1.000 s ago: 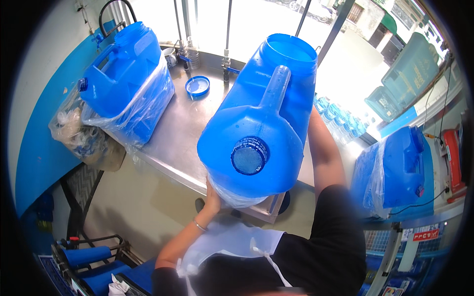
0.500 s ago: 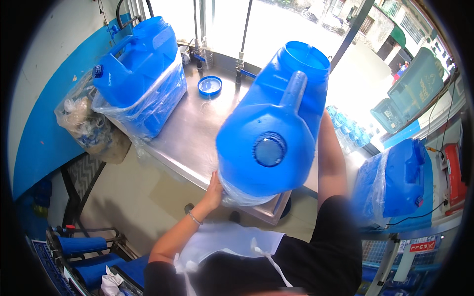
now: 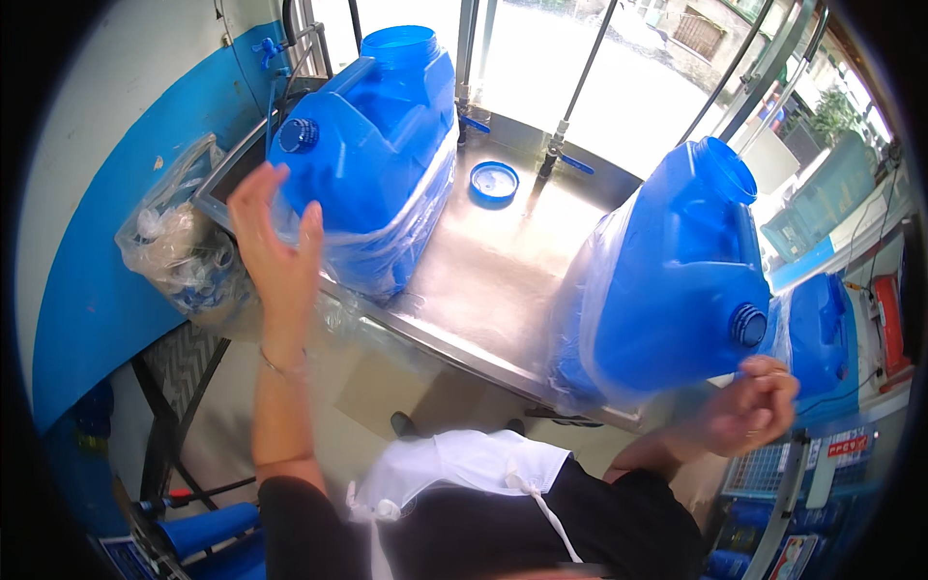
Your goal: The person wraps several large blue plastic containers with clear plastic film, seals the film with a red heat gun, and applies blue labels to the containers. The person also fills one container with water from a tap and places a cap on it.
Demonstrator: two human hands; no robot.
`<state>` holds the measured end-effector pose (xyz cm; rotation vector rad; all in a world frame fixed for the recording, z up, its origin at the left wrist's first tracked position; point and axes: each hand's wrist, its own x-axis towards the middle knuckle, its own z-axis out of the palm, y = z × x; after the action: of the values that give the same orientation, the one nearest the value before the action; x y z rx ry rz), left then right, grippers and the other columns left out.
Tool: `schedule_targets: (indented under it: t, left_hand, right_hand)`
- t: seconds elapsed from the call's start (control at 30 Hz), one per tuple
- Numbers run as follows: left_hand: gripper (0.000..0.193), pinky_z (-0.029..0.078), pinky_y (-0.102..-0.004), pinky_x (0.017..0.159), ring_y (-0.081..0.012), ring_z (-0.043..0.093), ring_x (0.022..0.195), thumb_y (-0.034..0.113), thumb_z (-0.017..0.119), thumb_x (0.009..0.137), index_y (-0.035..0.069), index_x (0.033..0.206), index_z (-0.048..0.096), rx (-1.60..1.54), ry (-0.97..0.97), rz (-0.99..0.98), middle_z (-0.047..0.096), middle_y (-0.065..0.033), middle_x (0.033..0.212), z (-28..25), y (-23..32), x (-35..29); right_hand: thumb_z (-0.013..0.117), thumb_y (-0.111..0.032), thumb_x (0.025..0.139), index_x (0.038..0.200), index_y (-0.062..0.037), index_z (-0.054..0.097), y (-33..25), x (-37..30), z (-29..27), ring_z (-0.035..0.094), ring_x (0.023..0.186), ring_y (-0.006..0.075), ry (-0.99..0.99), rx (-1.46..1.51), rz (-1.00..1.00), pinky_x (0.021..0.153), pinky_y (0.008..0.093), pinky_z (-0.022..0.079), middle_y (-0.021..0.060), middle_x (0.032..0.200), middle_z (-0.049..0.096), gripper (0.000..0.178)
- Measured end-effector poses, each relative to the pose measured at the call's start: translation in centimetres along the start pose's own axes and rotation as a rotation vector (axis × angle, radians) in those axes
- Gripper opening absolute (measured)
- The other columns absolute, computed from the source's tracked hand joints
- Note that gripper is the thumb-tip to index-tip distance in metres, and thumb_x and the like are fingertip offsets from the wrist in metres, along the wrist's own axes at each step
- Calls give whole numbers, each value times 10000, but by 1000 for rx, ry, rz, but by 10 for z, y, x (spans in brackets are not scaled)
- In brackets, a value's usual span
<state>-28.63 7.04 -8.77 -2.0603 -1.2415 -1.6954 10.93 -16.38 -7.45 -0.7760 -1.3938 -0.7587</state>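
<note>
Left hand (image 3: 275,253): raised, fingers spread, empty, just before the bagged left jerrycan (image 3: 372,164) on the table (image 3: 483,280). A loose blue cap (image 3: 495,181) lies behind. The right jerrycan (image 3: 677,280), held aloft half a second ago, now stands on the table edge in its plastic bag. Right hand (image 3: 759,411): loosely curled below its capped spout, apparently released.

Steel table (image 3: 488,280): 2 jugs (image 3: 372,164), lid (image 3: 495,181)
</note>
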Motion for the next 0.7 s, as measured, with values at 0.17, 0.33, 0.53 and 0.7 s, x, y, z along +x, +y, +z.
schedule_targets:
  t: [0.17,0.33,0.53,0.7]
  left_hand:
    - [736,407,-386,1041,-293,506,1238,315,818,758,49,1362,494,93,-152,-41,544,-157,1287,12,-57,58]
    - [895,443,-419,1022,-330,541,1218,432,861,672,30,1373,478,-205,-300,-118,524,-188,1324,30,-79,62]
    - [886,465,-414,995,-329,570,1191,463,846,675,41,1368,491,-220,-285,-129,556,-189,1303,38,-92,70]
    - [795,492,-391,958,-314,622,1113,422,815,701,41,1336,525,-266,-266,-77,611,-172,1235,46,-96,72]
  right_hand:
    - [675,-61,852,1065,-19,687,3,-68,166,617,915,208,-604,213,627,735,301,512,121,1000,650,217]
    - [674,-164,844,1288,-107,593,116,-193,331,573,1146,320,-954,-41,738,983,427,466,172,1256,578,455]
    - [674,-217,843,1474,-242,390,199,-277,380,387,1358,408,-1322,-483,615,1086,515,375,166,1434,454,692]
    - [649,-303,876,1489,-303,367,191,-287,354,363,1371,421,-1321,-664,610,1072,601,341,146,1443,441,675]
